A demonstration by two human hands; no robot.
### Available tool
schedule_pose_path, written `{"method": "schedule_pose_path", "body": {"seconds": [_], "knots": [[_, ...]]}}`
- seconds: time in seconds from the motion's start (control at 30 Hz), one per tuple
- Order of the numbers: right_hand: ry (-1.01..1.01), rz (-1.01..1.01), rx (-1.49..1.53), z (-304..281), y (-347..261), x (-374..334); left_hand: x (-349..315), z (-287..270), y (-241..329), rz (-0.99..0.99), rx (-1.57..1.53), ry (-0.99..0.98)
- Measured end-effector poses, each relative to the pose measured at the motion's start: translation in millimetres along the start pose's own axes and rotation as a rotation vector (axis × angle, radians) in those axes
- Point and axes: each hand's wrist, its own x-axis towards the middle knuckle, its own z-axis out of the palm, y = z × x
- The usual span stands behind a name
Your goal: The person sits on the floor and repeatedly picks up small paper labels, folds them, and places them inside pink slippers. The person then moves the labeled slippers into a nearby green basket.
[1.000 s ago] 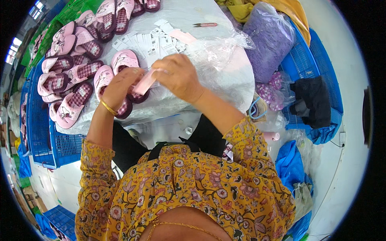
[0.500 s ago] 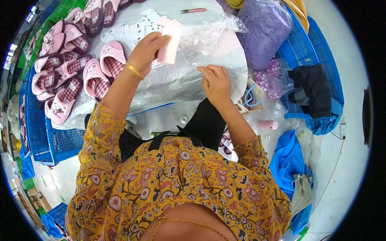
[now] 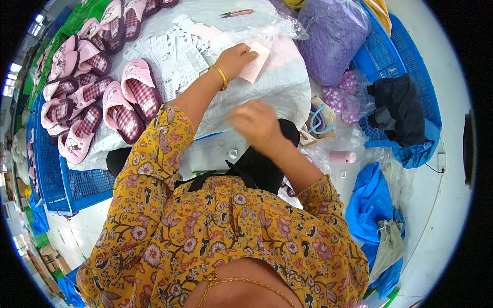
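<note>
The left hand (image 3: pixel 236 60) holds a pink card (image 3: pixel 254 69) pinched in its fingers over the right part of the tabletop (image 3: pixel 287 84). The right hand (image 3: pixel 254 126), blurred, is near the front edge; I cannot tell how wide its fingers stand. White labels (image 3: pixel 177 54) lie left of centre, pink slippers (image 3: pixel 112 96) along the left edge, snips (image 3: pixel 236 13) toward the far edge.

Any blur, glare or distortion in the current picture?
Head view: right hand motion-blurred, left hand and pink card sharper; head view: clear plastic catches glints; head view: the far-right blue basket bows along the fisheye rim.
</note>
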Motion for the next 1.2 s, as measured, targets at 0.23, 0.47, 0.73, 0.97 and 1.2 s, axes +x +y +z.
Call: {"method": "schedule_pose_path", "body": {"seconds": [0.23, 0.47, 0.73, 0.97, 1.2], "knots": [[-0.031, 0.076, 0.311, -4, -64, 15, 8, -1, -14, 0.062, 0.054, 0.036], [0.242, 0.673, 0.326, -32, -34, 23, -64, -17, 25, 0.16, -0.187, -0.014], [0.342, 1.043, 0.716, -18, -40, 45, -126, -38, 17, 0.091, -0.481, 0.031], [0.271, 1.172, 0.851, 14, -68, 47, -148, -48, 7, 0.141, -0.818, 0.167], [0.254, 1.17, 0.89, 26, -74, 44, -159, -55, -5, 0.177, -0.84, 0.182]]}}
